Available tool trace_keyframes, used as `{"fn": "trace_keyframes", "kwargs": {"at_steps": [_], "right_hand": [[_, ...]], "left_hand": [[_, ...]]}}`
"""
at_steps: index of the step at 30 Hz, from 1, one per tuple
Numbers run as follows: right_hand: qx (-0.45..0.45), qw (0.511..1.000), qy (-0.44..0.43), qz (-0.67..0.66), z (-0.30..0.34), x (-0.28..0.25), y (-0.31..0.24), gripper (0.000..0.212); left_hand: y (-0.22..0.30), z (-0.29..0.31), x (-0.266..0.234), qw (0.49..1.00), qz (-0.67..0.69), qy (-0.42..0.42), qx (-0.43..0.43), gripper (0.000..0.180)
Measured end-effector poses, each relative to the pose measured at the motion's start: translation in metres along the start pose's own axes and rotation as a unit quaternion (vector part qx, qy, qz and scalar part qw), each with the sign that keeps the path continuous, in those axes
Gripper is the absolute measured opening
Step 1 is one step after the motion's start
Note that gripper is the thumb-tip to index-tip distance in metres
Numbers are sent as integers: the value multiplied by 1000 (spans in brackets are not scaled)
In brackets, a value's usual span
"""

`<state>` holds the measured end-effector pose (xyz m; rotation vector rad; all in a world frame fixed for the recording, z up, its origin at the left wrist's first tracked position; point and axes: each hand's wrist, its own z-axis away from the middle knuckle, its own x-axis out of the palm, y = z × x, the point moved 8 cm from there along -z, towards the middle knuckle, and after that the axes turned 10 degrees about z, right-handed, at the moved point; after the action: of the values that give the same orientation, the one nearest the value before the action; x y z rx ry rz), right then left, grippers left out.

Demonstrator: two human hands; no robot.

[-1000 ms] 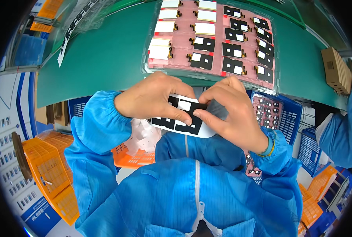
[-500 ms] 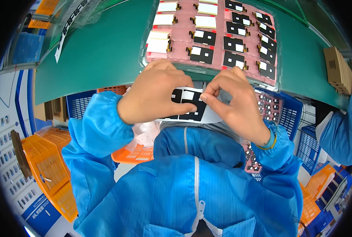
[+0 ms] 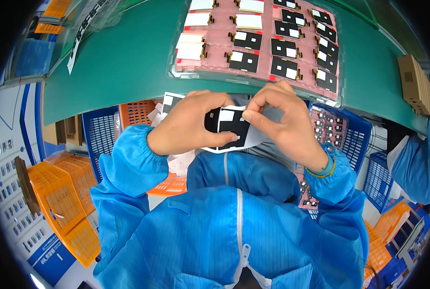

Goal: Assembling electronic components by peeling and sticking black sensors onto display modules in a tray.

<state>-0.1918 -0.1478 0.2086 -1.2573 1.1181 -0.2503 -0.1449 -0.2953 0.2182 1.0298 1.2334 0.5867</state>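
Observation:
A white backing strip carrying black die-cut stickers with white square cut-outs (image 3: 230, 127) is held up between the near edge of the table and my lap. My left hand (image 3: 185, 121) grips it, thumb on the front and fingers over the upper edge. At the strip's upper right corner, my right hand (image 3: 283, 115) has thumb and forefinger pinched together on the edge of a black sticker. The exact grip of those fingertips is partly hidden. Just beyond both hands lies a clear tray with a pink lining (image 3: 219, 44), holding rows of flat parts, some white-faced and some black-covered.
The green table (image 3: 123, 62) spans the far side. Cardboard pieces (image 3: 414, 82) stand at its right end, and another sticker strip (image 3: 81, 33) lies far left. Below the table are blue crates (image 3: 99, 139) and an orange basket (image 3: 138, 114); orange crates (image 3: 63, 192) stand at left.
The strip has turned and shifted slightly left in my left hand, with another end of it now showing left of that hand. My right hand keeps its pinch at the upper right corner.

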Motion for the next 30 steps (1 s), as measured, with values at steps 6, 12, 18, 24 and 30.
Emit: {"fn": "trace_keyframes", "kwargs": {"at_steps": [6, 12, 18, 24, 30], "right_hand": [[-3, 1000, 1, 0, 3, 3, 0, 11], [-36, 999, 19, 20, 6, 7, -7, 11], [-261, 912, 153, 277, 50, 2, -67, 29], [-20, 988, 145, -49, 9, -80, -29, 11], [109, 974, 25, -196, -14, -66, 17, 14]], "left_hand": [[-34, 2, 19, 978, 152, -48, -137, 33], [-46, 8, 27, 969, 167, -38, -181, 31], [-42, 0, 27, 981, 149, -53, -117, 33], [-19, 10, 27, 989, 60, -107, -84, 39], [75, 3, -15, 963, -208, -110, 133, 51]]}}
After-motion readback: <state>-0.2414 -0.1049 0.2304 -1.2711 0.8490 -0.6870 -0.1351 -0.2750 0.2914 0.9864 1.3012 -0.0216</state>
